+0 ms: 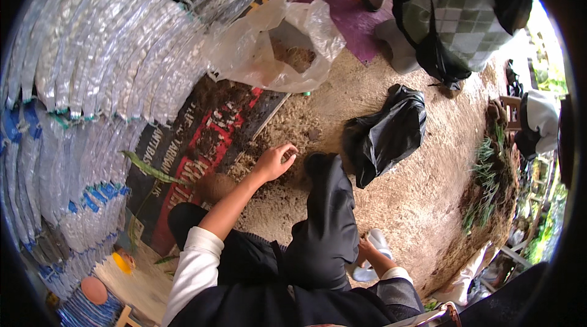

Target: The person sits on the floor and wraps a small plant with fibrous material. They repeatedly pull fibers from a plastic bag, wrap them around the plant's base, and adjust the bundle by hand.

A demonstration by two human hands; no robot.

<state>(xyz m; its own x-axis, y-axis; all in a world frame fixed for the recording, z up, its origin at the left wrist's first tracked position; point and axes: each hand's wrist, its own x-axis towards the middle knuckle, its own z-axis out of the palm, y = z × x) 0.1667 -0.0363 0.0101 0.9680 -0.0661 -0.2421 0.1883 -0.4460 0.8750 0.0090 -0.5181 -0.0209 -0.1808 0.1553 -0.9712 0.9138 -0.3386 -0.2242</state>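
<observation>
My left hand point(276, 160) reaches forward to a heap of brown soil point(287, 128) on the ground, its fingers curled down into the loose earth. Just to its right stands a tall black plastic bag point(327, 217), its mouth close to my fingertips. My right hand point(369, 250) is low against the bag's right side; its fingers go behind the bag and are hidden. I wear white sleeves and dark clothing.
A clear plastic bag point(275, 45) with soil lies beyond the heap, and crumpled black bags point(386, 131) to the right. Stacked silvery sacks point(104, 52) line the left, over a printed banner point(195, 143). Another person in a checked top point(455, 12) stands ahead. Green seedlings point(489, 180) lie at right.
</observation>
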